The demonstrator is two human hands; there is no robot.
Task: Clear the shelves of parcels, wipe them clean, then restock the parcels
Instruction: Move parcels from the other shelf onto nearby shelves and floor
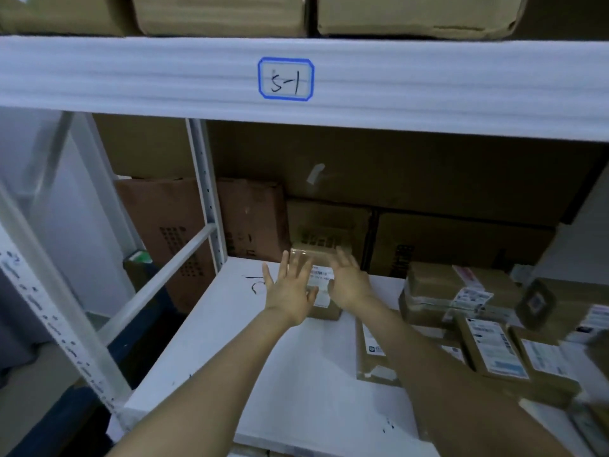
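Observation:
A small brown parcel (321, 275) with a white label sits on the white shelf board (230, 341), near its back. My left hand (288, 288) lies against the parcel's left side with fingers spread straight. My right hand (349, 283) rests on its right side, fingers extended over the top. Several more labelled brown parcels (487, 344) are piled at the right of the same shelf.
Large cardboard boxes (428, 179) stand behind the shelf. The shelf above (131, 77) carries a blue-framed tag (286, 79) reading "5-1" and more boxes (412, 14). White metal uprights (206, 192) and a diagonal brace stand at the left.

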